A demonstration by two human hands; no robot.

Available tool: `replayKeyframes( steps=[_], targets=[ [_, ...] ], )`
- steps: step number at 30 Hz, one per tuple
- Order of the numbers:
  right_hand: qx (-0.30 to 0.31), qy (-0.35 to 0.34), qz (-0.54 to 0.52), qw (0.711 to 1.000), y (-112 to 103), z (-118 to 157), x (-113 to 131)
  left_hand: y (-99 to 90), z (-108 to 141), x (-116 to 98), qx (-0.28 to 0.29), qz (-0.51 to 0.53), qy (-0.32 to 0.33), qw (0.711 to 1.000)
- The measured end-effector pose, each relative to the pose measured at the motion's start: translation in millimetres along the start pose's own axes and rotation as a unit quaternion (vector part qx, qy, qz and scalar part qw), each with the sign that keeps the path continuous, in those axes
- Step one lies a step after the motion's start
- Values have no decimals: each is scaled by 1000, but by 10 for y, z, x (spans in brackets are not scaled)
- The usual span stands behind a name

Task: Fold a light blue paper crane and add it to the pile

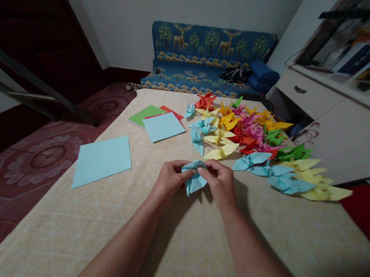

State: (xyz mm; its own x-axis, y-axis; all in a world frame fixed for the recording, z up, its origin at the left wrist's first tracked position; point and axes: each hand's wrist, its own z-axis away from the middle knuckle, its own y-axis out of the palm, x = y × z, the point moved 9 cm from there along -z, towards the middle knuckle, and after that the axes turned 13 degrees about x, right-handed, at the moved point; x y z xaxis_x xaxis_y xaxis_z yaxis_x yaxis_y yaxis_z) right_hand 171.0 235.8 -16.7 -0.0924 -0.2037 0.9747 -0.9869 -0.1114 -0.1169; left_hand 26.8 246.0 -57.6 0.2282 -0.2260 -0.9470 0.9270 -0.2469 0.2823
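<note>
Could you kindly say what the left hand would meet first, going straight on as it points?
First, the folded blue paper the left hand holds; beyond, probably the right hand, though depth is unclear.

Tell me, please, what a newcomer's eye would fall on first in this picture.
Probably the crowd of bright origami cranes across the right side of the table, in red, orange, pink, green, yellow and light blue. Next, at the centre, the left hand and right hand hold a folded light blue paper between them. Beyond the table, the blue deer-patterned sofa stands out against the pale wall.
</note>
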Motion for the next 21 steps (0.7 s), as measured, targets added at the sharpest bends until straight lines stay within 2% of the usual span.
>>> replayKeyframes(
  steps=[2,7,12,16,21],
  targets=[
    [3,0,-34,999,0,-2,-21,4,7,5,8,7,-7,1000],
    [-47,36,-196,979,-93,-3,-213,16,40,-11,25,66,-30,997],
    [5,59,-230,972,18,-16,-226,54,66,-44,35,103,-48,993],
    [24,53,-257,965,57,-19,-211,32,82,-60,18,118,-52,991],
    [39,26,-209,977,49,-42,-149,19,78,-48,11,131,-51,990]
  ],
)
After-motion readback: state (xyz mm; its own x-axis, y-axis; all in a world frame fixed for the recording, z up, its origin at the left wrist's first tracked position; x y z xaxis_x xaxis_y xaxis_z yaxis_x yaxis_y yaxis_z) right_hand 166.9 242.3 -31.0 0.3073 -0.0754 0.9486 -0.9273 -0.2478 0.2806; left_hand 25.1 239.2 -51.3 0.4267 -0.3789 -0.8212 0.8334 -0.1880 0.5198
